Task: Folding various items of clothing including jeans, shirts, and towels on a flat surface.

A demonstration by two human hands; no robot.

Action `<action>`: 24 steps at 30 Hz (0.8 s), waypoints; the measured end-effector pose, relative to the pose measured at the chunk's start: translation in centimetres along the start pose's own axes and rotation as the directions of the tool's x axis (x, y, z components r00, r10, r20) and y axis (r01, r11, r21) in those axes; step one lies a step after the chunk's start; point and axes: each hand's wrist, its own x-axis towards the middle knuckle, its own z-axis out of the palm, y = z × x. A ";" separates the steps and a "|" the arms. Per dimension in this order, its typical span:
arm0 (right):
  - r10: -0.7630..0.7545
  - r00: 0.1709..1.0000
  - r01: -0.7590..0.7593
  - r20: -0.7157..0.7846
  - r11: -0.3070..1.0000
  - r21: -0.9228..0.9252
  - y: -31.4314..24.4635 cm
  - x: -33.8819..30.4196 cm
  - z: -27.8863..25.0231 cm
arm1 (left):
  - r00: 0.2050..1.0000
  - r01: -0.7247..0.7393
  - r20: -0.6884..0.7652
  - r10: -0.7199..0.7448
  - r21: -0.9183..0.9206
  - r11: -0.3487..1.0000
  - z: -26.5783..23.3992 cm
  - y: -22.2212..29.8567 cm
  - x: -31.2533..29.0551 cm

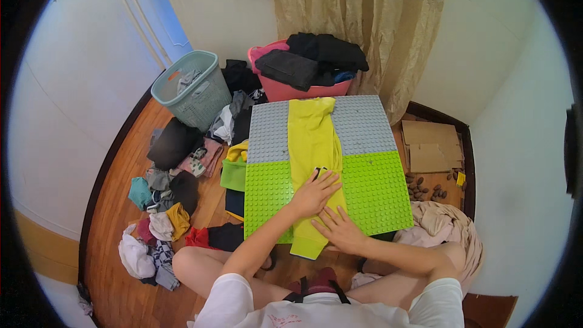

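Observation:
A bright yellow garment [313, 140], long and narrow like trousers folded lengthwise, lies over a low table with a studded top [376, 188], grey at the far half and lime green at the near half. Its near end hangs past the table's front edge. My left hand [314, 194] rests flat on the cloth with its fingers stretched toward the right. Just nearer to me, my right hand [341, 231] lies on the garment's right side, fingers spread. Neither hand grips the fabric. A small dark patch on the cloth shows beside my left fingers.
Behind the table stands a pink tub [291, 90] heaped with dark clothes. A grey-green laundry basket [209, 88] is at the far left. Several clothes piles [176, 146] cover the floor on the left. Flattened cardboard [431, 146] and a beige cloth [449, 225] lie on the right.

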 end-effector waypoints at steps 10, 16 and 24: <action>0.073 0.997 -0.083 0.039 0.926 0.369 2.0 2.6 -0.7 | 0.993 0.044 0.110 -0.031 -0.115 0.992 -0.3 -0.2 -3.1; 0.192 0.963 -0.270 0.190 0.646 0.714 8.3 5.7 -4.9 | 0.740 0.540 0.408 -0.535 -0.834 0.111 -2.3 2.3 -5.8; 0.411 0.911 -0.371 0.043 0.766 0.524 8.7 6.2 -1.1 | 0.671 0.459 -0.179 -0.720 -0.662 0.593 0.1 2.7 -4.7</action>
